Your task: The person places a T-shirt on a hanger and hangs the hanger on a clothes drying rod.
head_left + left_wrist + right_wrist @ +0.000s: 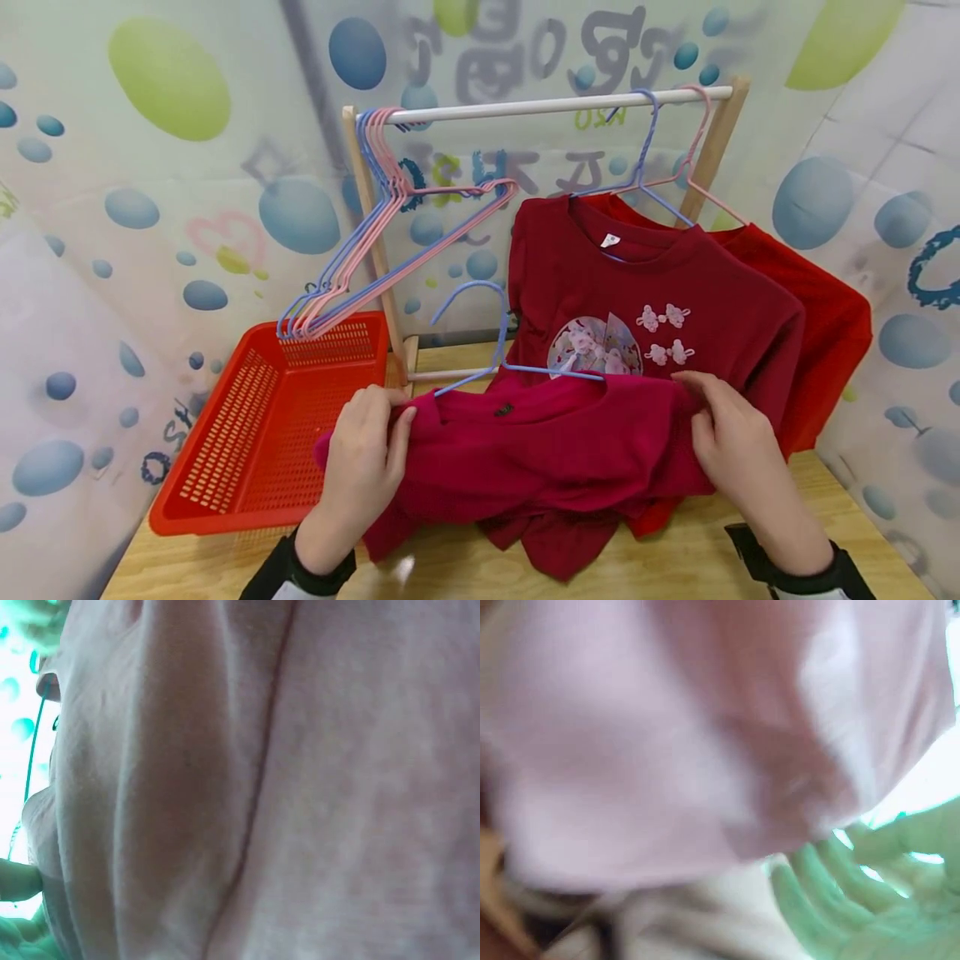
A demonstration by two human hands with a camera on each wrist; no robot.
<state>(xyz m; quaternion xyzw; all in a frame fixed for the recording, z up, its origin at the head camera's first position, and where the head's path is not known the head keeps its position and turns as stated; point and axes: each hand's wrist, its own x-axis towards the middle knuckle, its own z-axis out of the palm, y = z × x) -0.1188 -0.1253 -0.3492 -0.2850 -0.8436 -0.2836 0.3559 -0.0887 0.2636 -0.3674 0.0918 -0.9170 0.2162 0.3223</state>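
A magenta long-sleeved shirt (525,450) is spread low in front, its neckline facing the rack. A blue hanger (501,333) runs into the neckline, hook up; its arm ends are hidden in the cloth. My left hand (363,450) pinches the left shoulder, thumb in front; the left wrist view shows the thumb (19,880) against the fabric. At the right shoulder is my right hand (738,437), its index finger over the top edge. In the right wrist view its fingers (810,892) are spread and loosely bent beside the shirt's edge.
Behind stands a clothes rack (525,108) with a dark red shirt (720,283) and a bright red garment (832,317) on hangers. Several pink and blue hangers (390,225) hang at its left end. A red basket (217,433) sits left on the wooden table (832,517).
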